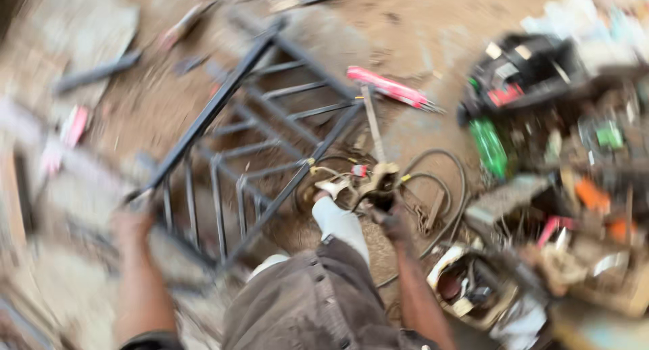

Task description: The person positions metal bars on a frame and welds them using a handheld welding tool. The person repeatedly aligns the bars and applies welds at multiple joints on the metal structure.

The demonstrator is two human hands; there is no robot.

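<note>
left hand (132, 218) fingers closed on the dark metal grille frame (253, 140), tilting it up. right hand (391, 218) grips a rod-tipped tool (374, 130) just beyond its fingers. blurry; no finished work visible on the frame.

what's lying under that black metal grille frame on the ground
Bare brown dirt shows through the bars of the black metal grille frame, which the left hand grips at one corner. Motion blur hides anything smaller beneath the bars.

Bare forearms, no sleeves; grey-brown trousers (304, 303) with stitched seams; pale sock or legging (341, 225) below the knee.
</note>
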